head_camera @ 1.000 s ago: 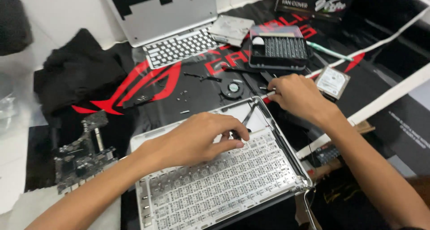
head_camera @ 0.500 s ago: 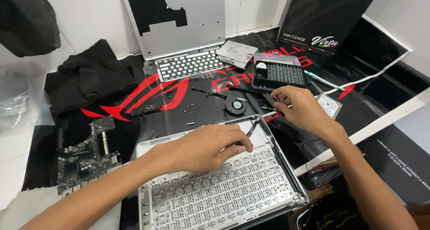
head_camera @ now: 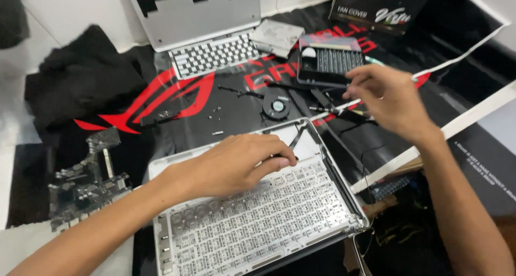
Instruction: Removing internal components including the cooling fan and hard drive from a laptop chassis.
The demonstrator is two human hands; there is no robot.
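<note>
The left hand (head_camera: 236,165) lies flat on the bare keyboard frame of an opened silver laptop shell (head_camera: 258,227), fingertips at its upper edge. The right hand (head_camera: 389,96) hovers above a screwdriver (head_camera: 336,110), just below a black bit case (head_camera: 330,66). A small round fan (head_camera: 277,106) lies on the black-and-red mat (head_camera: 177,101) between them.

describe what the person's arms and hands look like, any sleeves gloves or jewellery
Both forearms are bare as far as the frame shows, with no sleeves in view. The left hand and the right hand wear no gloves. No watch, wristband or ring shows on either; fine detail on the right one is blurred.
</note>
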